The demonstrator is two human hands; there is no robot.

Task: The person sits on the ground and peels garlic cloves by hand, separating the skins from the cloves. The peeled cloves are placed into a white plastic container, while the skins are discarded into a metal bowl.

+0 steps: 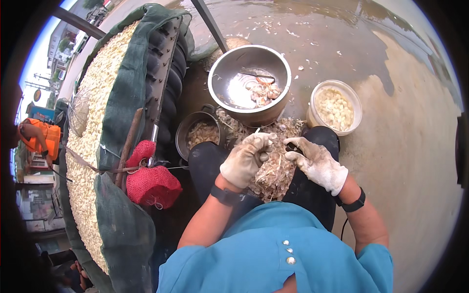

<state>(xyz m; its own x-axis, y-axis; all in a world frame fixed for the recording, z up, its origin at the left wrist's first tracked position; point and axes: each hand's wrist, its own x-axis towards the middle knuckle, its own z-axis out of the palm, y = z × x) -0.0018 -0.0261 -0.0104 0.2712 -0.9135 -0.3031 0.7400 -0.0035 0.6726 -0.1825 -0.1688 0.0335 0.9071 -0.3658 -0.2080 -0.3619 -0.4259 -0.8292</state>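
My left hand (247, 157), in a whitish work glove, is raised over the lap with its fingers curled; a small pale piece shows at the fingertips, too small to name surely. Close to its right, my right hand (317, 161), gloved too, grips a small dark tool (293, 147), mostly hidden by the fingers. Beneath and between both hands lies a heap of garlic skins and stalks (273, 175). Beyond them stands a large steel basin (249, 78) with a few garlic bulbs (264, 93) and a dark-handled tool (256, 75) inside.
Right of the basin is a plastic tub (357, 106) of peeled garlic; left, a steel pot (179, 137) of garlic pieces. A long netting-lined trough of peeled cloves (88, 146) runs along the left, with red mesh bags (154, 186) beside it. A person in an orange vest (45, 137) stands beyond.
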